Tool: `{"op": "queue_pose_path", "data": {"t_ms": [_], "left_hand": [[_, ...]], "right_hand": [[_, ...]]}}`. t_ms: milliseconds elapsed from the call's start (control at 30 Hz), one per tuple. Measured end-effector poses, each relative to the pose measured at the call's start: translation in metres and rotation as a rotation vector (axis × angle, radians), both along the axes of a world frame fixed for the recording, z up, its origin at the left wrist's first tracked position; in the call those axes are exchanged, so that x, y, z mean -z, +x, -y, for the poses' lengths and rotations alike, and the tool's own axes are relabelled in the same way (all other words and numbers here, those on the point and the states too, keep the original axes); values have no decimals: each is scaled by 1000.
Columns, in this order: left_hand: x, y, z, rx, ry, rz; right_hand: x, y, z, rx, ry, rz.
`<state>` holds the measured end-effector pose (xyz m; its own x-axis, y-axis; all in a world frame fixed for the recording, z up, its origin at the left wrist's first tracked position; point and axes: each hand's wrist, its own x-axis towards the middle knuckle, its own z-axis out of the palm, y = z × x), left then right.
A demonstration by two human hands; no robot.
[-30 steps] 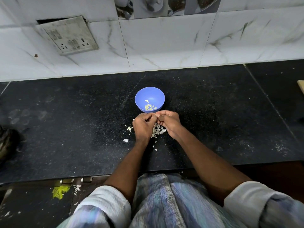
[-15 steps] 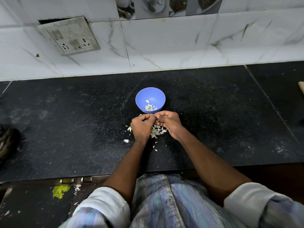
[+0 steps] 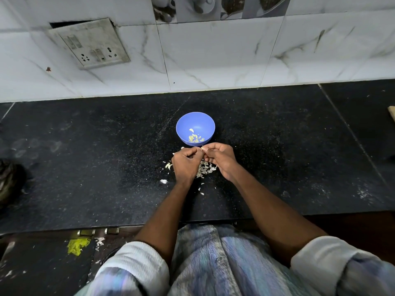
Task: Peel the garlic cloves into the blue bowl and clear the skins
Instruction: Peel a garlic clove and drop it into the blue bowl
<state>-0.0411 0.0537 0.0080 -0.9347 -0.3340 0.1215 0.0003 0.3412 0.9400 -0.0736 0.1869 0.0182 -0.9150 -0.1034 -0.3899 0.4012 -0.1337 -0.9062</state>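
Hands meet just in front of the blue bowl point(image 3: 195, 127), over the middle of the black bench point(image 3: 85, 167). The left hand point(image 3: 186, 165) has its fingers curled in and the right hand point(image 3: 221, 160) curls toward it, the fingertips of both pinching a small pale garlic clove point(image 3: 203, 148) between them; how much skin is on it is too small to tell. Under and between the wrists lies a loose heap of white skins point(image 3: 206, 167), with a few stray flakes on the bench toward its near edge and one larger flake point(image 3: 164, 181) left of the left wrist. The bowl stands upright, apart from the hands, with several peeled cloves point(image 3: 195, 138) in its bottom. Beyond it, the bench runs to a marbled tile wall point(image 3: 213, 60) carrying a socket plate point(image 3: 90, 42) at upper left
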Motion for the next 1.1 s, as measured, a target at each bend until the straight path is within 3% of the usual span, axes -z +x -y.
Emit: {"op": "queue_pose_path", "data": {"t_ms": [300, 833, 1100], "left_hand": [[4, -4, 2, 2, 152, 105], [4, -2, -1, -11, 78, 41], [7, -2, -6, -58, 486, 151]], "right_hand": [[-1, -2, -1, -1, 65, -50], [-1, -1, -1, -18, 121, -129], [1, -4, 0, -29, 255, -159]]}}
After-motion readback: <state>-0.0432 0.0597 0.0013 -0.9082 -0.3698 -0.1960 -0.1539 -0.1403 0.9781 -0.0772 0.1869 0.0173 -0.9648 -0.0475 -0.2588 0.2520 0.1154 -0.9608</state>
